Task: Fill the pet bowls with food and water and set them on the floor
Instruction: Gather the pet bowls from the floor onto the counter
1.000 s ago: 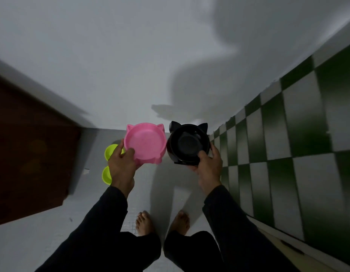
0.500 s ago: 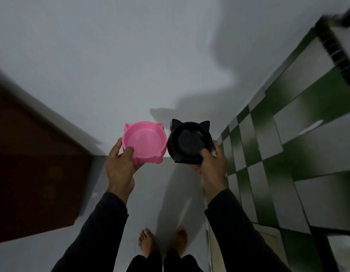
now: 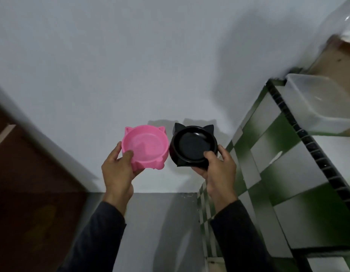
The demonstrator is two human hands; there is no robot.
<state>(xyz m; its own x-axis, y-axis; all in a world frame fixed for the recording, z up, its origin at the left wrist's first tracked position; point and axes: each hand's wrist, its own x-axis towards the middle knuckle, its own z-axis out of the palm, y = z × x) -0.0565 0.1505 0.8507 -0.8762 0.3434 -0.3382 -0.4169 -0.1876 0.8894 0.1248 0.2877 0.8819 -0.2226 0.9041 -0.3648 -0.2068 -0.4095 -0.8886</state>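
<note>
Head view: left hand point(image 3: 119, 171) gripping pink bowl point(image 3: 145, 146), right hand point(image 3: 219, 169) gripping black bowl point(image 3: 193, 146), side by side, nearly touching, held before white wall point(image 3: 131, 65). Right: clear plastic tub point(image 3: 315, 103) atop green-and-white tiled counter point(image 3: 278, 163). Left: dark brown door point(image 3: 29, 173). Grey floor point(image 3: 156, 222) below.

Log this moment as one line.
left hand: holds pink bowl | right hand: holds black bowl | bowls: empty, side by side
</note>
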